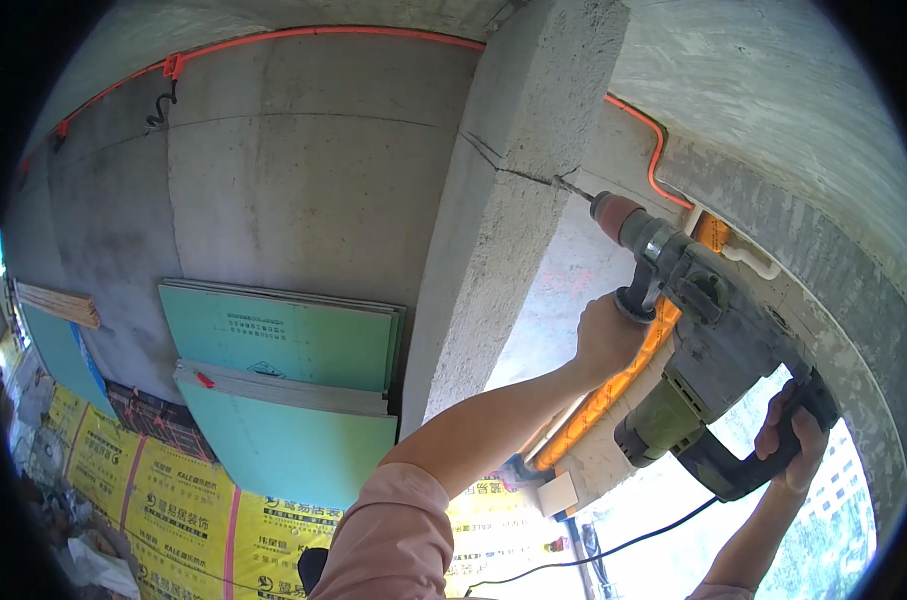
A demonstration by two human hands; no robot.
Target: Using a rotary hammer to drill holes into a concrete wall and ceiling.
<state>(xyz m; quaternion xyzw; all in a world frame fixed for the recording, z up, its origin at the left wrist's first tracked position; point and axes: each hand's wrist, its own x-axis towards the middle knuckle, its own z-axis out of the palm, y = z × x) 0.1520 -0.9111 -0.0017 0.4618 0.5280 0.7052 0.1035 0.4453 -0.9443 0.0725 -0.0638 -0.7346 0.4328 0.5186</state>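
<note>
A dark grey and green rotary hammer drill (718,355) is raised in front of me, pointing up and to the left. My left hand (611,335) is closed round its side handle, just behind the reddish chuck (615,216). At the back, my right hand (795,442) wraps round the rear grip, where the trigger finger's exact position is hard to see. The drill bit (576,190) meets the edge of a concrete beam (508,240) at a dark line running across it. Whether its tip is inside the concrete, I cannot tell.
Green boards (288,425) lean against the concrete wall (303,200) at left. Orange conduit (323,31) runs along the ceiling edge. An orange wrapped pipe (603,395) stands behind the drill. The black power cord (613,548) hangs below. Yellow printed sheeting (178,500) covers the floor.
</note>
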